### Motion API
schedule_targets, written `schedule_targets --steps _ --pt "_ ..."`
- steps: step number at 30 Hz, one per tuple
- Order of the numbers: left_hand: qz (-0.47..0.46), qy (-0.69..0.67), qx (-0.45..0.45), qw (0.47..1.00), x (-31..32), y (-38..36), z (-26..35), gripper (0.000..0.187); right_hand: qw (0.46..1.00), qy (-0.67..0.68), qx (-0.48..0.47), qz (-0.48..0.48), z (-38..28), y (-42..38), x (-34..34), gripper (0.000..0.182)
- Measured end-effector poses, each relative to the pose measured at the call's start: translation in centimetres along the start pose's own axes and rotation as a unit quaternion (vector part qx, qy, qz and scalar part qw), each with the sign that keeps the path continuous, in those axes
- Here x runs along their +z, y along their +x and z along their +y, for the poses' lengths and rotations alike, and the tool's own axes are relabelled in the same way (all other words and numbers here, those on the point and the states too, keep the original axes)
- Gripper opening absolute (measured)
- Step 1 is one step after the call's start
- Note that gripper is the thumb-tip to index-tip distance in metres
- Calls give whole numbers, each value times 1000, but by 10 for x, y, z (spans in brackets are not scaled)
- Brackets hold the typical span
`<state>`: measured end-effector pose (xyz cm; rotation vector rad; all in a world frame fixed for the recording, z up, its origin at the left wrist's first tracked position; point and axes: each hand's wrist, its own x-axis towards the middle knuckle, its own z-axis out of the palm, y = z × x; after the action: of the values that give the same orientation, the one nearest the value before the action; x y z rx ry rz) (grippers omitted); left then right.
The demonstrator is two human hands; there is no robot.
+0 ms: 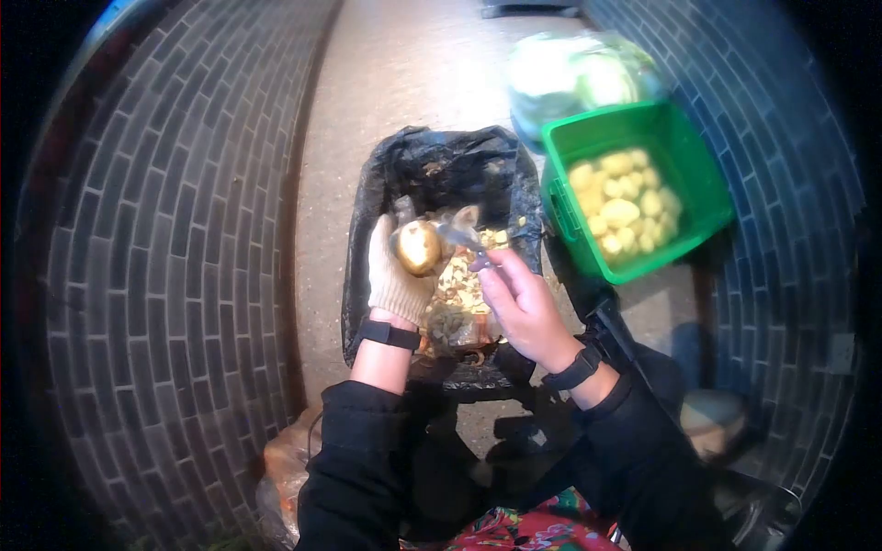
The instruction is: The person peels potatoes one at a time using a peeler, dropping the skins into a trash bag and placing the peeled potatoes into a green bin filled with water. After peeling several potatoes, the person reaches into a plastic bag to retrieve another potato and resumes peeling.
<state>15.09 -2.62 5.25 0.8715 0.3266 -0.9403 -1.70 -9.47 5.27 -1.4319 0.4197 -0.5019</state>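
Note:
My left hand [397, 274], in a cream knitted glove, holds a partly peeled potato [420, 248] with a pale bare patch facing up. Bare, my right hand [519, 298] grips a small knife [462, 237] by its handle, and the blade points left toward the potato. Both hands are over a bin lined with a black bag [367, 197]. Inside the bin lie many peelings [464, 286] and other scraps. A brownish piece [467, 218] near the blade is blurred.
A green crate [703, 197] at the right holds several peeled potatoes [620, 213]. Behind it is a clear bag [588, 78] of pale green contents. Brick walls [175, 275] stand on both sides. A bucket [712, 422] sits at the lower right, an orange-toned bag [287, 464] at the lower left.

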Motion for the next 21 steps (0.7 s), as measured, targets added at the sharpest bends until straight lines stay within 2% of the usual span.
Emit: schedule_targets --steps 1,2,4,6,7,11,13,15,19,21 --pt "9 18 25 999 5 -4 -1 50 995 -77 -56 26 4 1 1 25" --pt "18 36 50 998 11 -9 -1 50 995 -78 -55 25 -1 0 1 25" --pt "-5 46 44 998 13 -16 -2 50 980 -188 -31 63 -19 -3 2 27" --pt "-29 56 40 997 12 -16 -3 51 972 -227 -38 57 -15 -2 -1 28" --pt "-33 103 68 992 8 -13 -4 50 962 -264 -44 50 -13 -1 -2 28" --pt "-53 200 131 970 -3 -2 -8 45 960 -269 -57 57 -11 0 -2 30" --pt "-47 176 166 969 -2 -4 -11 40 956 -286 -46 46 -12 0 -2 31" --pt "-32 246 211 945 -2 -5 -11 37 954 -296 -37 39 -11 1 -3 32" --pt "0 237 207 949 0 -6 -15 34 944 -328 1 24 -8 0 5 30" --pt "52 181 199 962 -4 1 -20 32 941 -337 17 21 -8 -2 10 28"
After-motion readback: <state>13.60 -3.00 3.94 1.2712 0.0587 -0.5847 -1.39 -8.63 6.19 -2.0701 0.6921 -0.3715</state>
